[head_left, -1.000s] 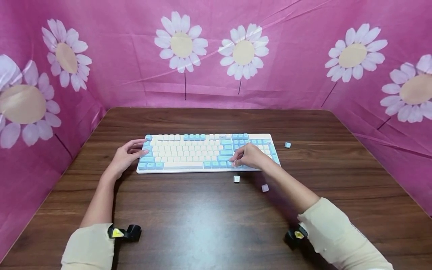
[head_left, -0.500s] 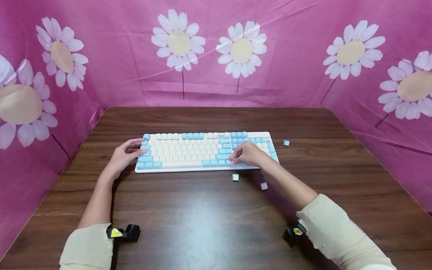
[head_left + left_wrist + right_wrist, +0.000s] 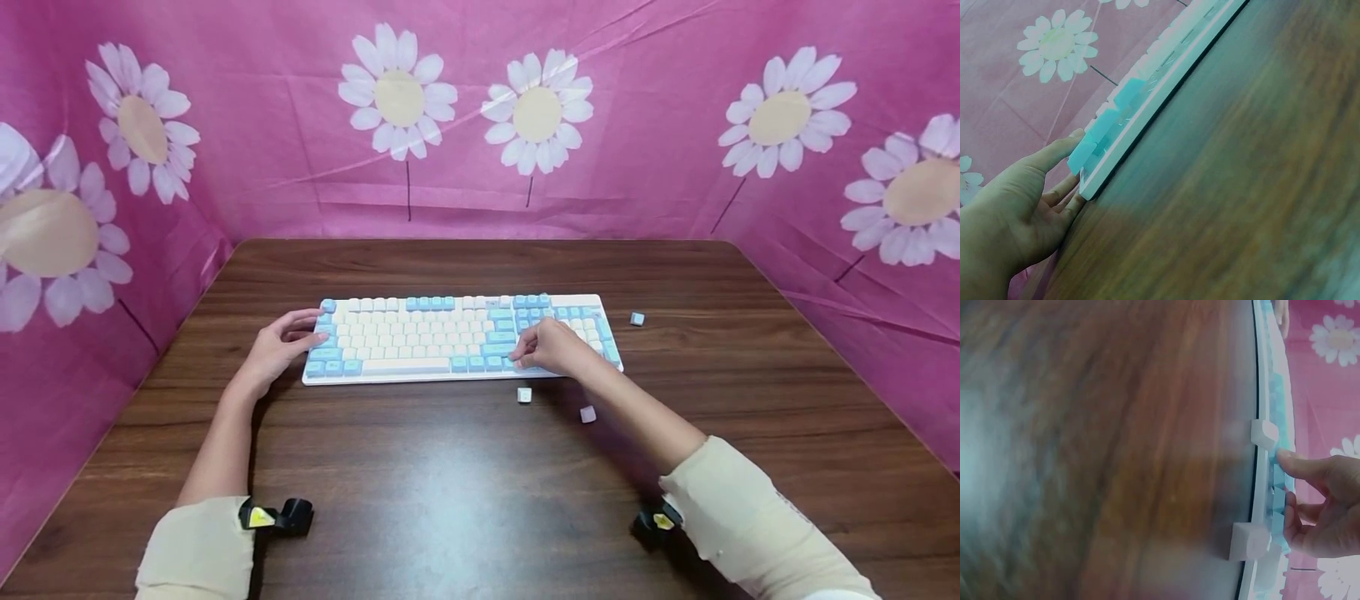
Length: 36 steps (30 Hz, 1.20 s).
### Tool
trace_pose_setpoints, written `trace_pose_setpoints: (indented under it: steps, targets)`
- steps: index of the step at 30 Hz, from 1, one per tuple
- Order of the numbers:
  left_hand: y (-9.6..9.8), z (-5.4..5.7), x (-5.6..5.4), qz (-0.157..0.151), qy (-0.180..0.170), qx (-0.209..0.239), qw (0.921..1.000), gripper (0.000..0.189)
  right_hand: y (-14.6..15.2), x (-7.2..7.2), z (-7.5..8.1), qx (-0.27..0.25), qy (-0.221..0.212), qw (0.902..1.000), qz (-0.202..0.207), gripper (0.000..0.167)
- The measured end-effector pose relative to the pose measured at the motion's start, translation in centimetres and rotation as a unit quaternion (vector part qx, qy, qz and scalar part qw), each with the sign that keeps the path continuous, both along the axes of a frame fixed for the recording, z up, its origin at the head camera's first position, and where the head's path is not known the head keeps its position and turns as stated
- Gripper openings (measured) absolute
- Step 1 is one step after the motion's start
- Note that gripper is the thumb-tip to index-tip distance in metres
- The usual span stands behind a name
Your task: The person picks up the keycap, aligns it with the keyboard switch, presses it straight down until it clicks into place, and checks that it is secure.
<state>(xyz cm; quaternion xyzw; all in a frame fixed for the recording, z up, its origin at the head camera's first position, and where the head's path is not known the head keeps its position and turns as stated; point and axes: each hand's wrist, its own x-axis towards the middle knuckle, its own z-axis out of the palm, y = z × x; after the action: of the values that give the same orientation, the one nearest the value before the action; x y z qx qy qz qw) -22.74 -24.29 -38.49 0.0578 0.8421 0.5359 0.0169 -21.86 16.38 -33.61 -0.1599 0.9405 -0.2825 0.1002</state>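
A white and light-blue keyboard [image 3: 405, 364] lies on the wooden table. At its left end my left hand [image 3: 273, 348] grips the side; the left wrist view shows the thumb [image 3: 1060, 152] on the blue corner keys and other fingers against the end of the case. Over the lower right keys, my right hand [image 3: 553, 346] reaches down with thumb and fingertips close together. In the right wrist view, the thumb [image 3: 1297, 464] and curled fingers pinch at a blue keycap [image 3: 1279, 478] in the bottom row. Part of that keycap is hidden by the fingertips.
A loose white keycap [image 3: 524, 396] and a pale one [image 3: 588, 414] lie in front of the keyboard. Off its right end sits a loose blue keycap [image 3: 637, 319]. Behind the table [image 3: 420, 500] hangs a pink flowered cloth [image 3: 465, 200].
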Motion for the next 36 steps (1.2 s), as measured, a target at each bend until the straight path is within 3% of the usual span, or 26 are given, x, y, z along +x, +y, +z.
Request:
trace_pose_setpoints:
  steps: [8,23,31,36]
  targets:
    - [0.0,-0.2,0.0,-0.001,0.002,0.010,0.9999,0.056,0.5,-0.2,0.2,-0.023,-0.044,0.9987,0.013,0.005]
    - [0.2,0.3,0.3,-0.002,0.001,0.005,1.0000,0.056,1.2,1.1,0.8,0.001,0.044,0.9963,0.073,0.008]
    - [0.2,0.1,0.1,-0.001,0.002,0.006,1.0000,0.055,1.6,2.3,1.7,-0.002,0.048,0.9971,0.059,0.009]
    - [0.2,0.0,0.0,-0.001,0.004,0.012,0.9999,0.055,1.7,3.1,1.5,0.001,0.049,0.9963,0.071,0.008]
